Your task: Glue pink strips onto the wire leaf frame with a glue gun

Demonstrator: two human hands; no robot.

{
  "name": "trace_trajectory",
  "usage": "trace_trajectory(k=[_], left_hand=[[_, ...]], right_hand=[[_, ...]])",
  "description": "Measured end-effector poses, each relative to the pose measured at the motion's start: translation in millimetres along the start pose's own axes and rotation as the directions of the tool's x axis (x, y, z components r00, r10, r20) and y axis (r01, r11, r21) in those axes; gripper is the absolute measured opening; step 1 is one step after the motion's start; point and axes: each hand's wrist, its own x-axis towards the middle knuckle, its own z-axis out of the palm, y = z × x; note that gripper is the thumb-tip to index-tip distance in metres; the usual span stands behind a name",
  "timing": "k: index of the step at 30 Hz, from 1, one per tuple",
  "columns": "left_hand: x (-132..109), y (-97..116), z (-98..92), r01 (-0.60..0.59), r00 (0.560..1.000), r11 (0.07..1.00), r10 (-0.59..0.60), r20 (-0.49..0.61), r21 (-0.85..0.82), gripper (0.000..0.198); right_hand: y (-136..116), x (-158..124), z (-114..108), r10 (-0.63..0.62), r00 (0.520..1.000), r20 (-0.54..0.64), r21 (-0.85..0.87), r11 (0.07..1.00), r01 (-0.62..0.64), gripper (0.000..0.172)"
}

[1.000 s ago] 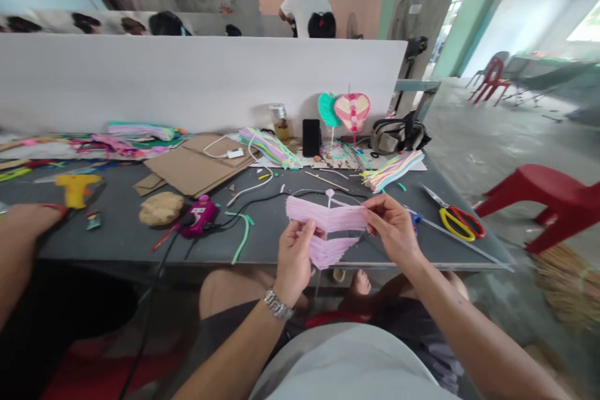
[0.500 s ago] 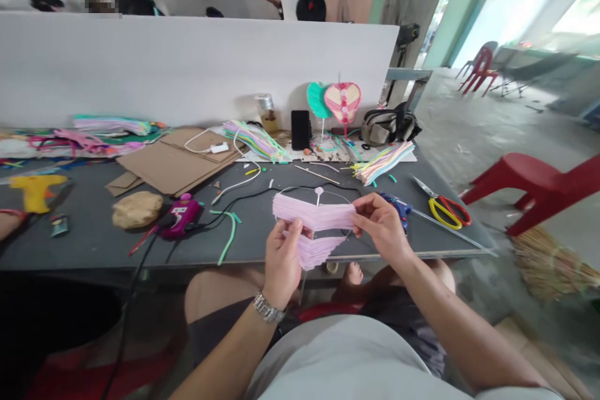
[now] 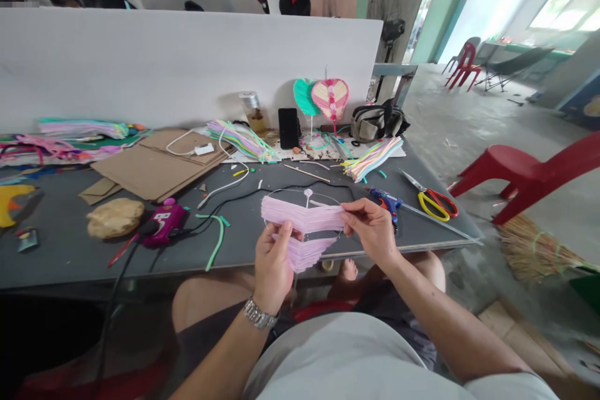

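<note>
**Gripping pink pipe-cleaner rows point(image 3: 302, 217) on a wire loop point(image 3: 281, 191)**
My left hand point(image 3: 272, 265) and right hand point(image 3: 370, 231) are pinching them firmly at lower center, with a blue glue gun point(image 3: 384, 201) lying just beyond my right hand.

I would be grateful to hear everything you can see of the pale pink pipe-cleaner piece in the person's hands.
The pale pink fuzzy pipe-cleaner panel is parallel rows of chenille stems inside a thin wire loop, which looks roughly heart-shaped and carries a small round pale knob at its top. The rows form a wide upper band and a tapering lower band, with a gap between them. It is held above the dark grey table, gripped by the left hand and the right hand.
</note>
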Motion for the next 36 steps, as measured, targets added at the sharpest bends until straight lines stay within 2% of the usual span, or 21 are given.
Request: trace_trajectory(k=[3,5,9,15,24,28,29,32,34,36], left_hand=[[-0.7,0.1,0.4,0.000,1.000,1.000,0.000,-0.001,0.004,0.046],[-1.3,0.6,0.2,0.002,1.000,1.000,-0.002,-0.003,0.005,0.046],[-1.7,1.5,-0.9,0.006,1.000,1.000,-0.006,-0.030,-0.001,0.047],[-1.3,-1.3,-4.7,0.028,0.999,0.999,-0.030,-0.042,-0.038,0.046],[-1.3,-8.7,-13.1,0.026,0.998,0.998,-0.030,-0.056,-0.065,0.047],[-0.9,-7.4,-17.5,-0.001,0.997,0.998,-0.003,-0.072,-0.061,0.046],[-1.1,-6.6,-18.0,-0.005,0.997,0.998,0.000,-0.075,-0.063,0.046],[-3.4,-5.3,-17.1,-0.007,0.997,0.997,0.001,-0.078,-0.078,0.045],[-6.3,-7.1,-14.9,-0.002,0.997,0.997,-0.004,-0.074,-0.082,0.045],[-9.9,-11.5,-13.5,0.019,0.998,0.997,-0.024,-0.062,-0.076,0.044]], right_hand=[[0.4,-3.4,0.8,-0.016,0.999,-0.046,-0.037,0.999,0.015,0.033],[-1.5,-4.0,-0.9,-0.002,0.999,-0.036,-0.037,0.999,0.001,0.034],[-6.2,-2.9,-7.2,0.065,0.998,0.025,0.029,0.997,-0.066,0.038],[-0.5,-4.7,-13.3,0.116,0.993,-0.024,0.092,0.989,-0.114,0.036],[3.7,-7.8,-21.5,-0.053,0.995,-0.081,-0.051,0.997,0.049,0.055],[0.4,-2.1,-28.9,-0.129,0.986,-0.105,-0.117,0.986,0.116,0.034],[0.4,-1.4,-28.7,-0.151,0.982,-0.113,-0.136,0.981,0.136,0.037],[4.6,-4.2,-20.1,-0.108,0.988,-0.109,-0.181,0.980,0.087,0.033],[10.6,-10.1,-8.0,-0.023,0.997,-0.072,-0.180,0.984,0.010,0.047],[17.4,-16.7,5.6,0.026,0.999,-0.034,-0.142,0.989,-0.031,0.050]])
